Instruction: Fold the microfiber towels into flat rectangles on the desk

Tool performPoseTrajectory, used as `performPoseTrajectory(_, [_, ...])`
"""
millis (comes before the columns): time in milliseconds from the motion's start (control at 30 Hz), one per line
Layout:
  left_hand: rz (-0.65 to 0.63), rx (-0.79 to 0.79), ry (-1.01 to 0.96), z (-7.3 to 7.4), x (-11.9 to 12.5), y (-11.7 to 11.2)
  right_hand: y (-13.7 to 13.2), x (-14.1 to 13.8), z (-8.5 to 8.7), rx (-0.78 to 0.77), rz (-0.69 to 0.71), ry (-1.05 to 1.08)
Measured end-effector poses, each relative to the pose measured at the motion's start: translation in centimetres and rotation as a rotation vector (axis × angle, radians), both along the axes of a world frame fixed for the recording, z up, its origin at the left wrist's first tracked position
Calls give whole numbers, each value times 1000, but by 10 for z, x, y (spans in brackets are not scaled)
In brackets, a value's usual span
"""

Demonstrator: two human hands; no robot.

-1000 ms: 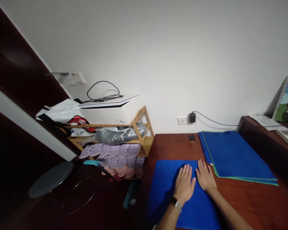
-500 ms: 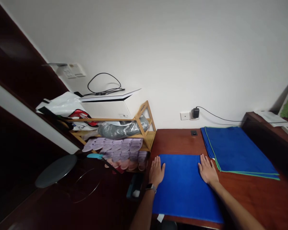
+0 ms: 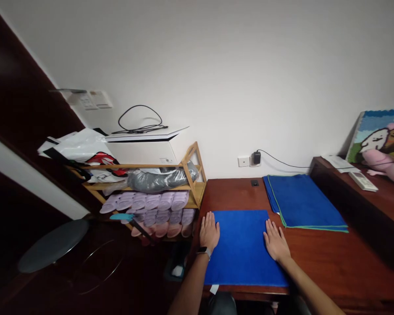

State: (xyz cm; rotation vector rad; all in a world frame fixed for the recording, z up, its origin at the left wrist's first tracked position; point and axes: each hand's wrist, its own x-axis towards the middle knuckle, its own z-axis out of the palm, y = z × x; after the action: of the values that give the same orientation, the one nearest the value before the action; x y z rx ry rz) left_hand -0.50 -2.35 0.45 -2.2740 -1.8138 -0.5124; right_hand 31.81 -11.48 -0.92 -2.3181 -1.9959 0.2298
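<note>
A bright blue cloth (image 3: 241, 249) lies flat on the reddish-brown wooden table (image 3: 318, 262), with a small white tag (image 3: 214, 289) poking out at its near left corner. My left hand (image 3: 209, 232) rests flat on the cloth's left edge, fingers stretched forward, a watch on its wrist. On the right edge lies my right hand (image 3: 277, 241), palm down with the fingers a little apart. Neither hand grips anything. Behind my right hand is a stack of folded blue cloths (image 3: 307, 201) with green-stitched edges.
Left of the table stands a wooden shoe rack (image 3: 197, 192) holding purple slippers (image 3: 151, 200), with a white box (image 3: 144, 151) on top. A round stool (image 3: 54, 245) is farther left. A raised ledge (image 3: 357, 201) on the right carries a remote control (image 3: 363, 181) and a pink plush toy (image 3: 385, 165).
The camera view has turned to the right, bringing the pink toy and more of the picture into sight. Both hands stay flat on the cloth's side edges.
</note>
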Motion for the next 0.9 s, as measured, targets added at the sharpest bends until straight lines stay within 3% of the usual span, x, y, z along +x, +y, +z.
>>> performPoseTrajectory(67, [-104,11,-5,4,31,-10,2,-1,4,-6,-2,2])
performPoseTrajectory(233, [-403,-128,-63,-3,157,-52,2,0,5,1,22,-1])
performPoseTrajectory(300, [-420,-179,-88,-8,188,-64,0,1,5,-5,46,-17])
performPoseTrajectory(333, [-412,-194,-95,-10,192,-67,0,1,5,-10,51,-22])
performPoseTrajectory(367, [-397,-202,-99,-12,188,-68,-1,1,6,-16,48,-24])
performPoseTrajectory(433, [-349,-206,-103,-13,157,-65,-2,0,8,-25,31,-9])
performPoseTrajectory(600, [-109,-170,-21,-18,25,-54,-3,0,6,-12,11,26])
performPoseTrajectory(667, [-44,-143,6,-22,-10,-55,-1,1,4,-12,4,37])
performPoseTrajectory(767, [-7,-104,12,-26,-27,-58,2,2,5,-23,8,55])
performPoseTrajectory(900, [12,-116,9,-24,-16,-60,-6,1,15,-29,-1,64])
